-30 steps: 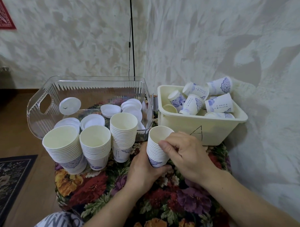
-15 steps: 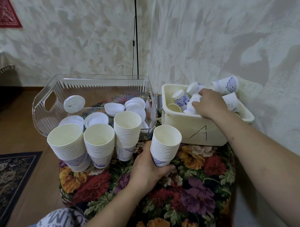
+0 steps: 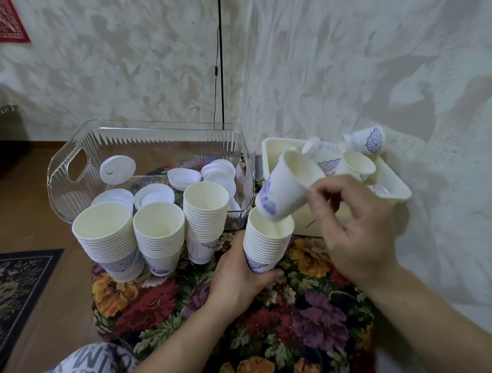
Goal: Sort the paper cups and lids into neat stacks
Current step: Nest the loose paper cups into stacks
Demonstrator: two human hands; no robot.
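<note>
Right now my knees are drawn up to a floral cloth (image 3: 162, 303) that covers the small surface in front of me, and everything sits on it. Largest is the clear ribbed bin (image 3: 72, 180) at the back left, with white lids (image 3: 154, 193) lying loose in it, one lid (image 3: 117, 170) propped against its left wall. Beside it on the right stands the cream tub (image 3: 392, 188), holding a jumble of loose cups (image 3: 357, 165) with blue prints, some on their sides.

Before the clear bin stand three finished stacks: the left stack (image 3: 106, 237), leaning a little, the middle stack (image 3: 159, 236) touching it, and the tall stack (image 3: 205, 212) just beside that.

Further right is the stack I am building (image 3: 266, 243). My left hand (image 3: 241, 278) wraps around its lower part from the left, thumb under the front, fingers curled behind, steadying it on the cloth.

My right hand (image 3: 357, 232) hovers just above and to the right of that stack. Its fingertips (image 3: 315, 193) pinch the rim of a single cup (image 3: 283, 193), which is tilted with its mouth facing up and to the right. The cup's base points down and left, hanging right over the open mouth of the stack I hold; whether the base touches the top rim, I cannot tell.
</note>
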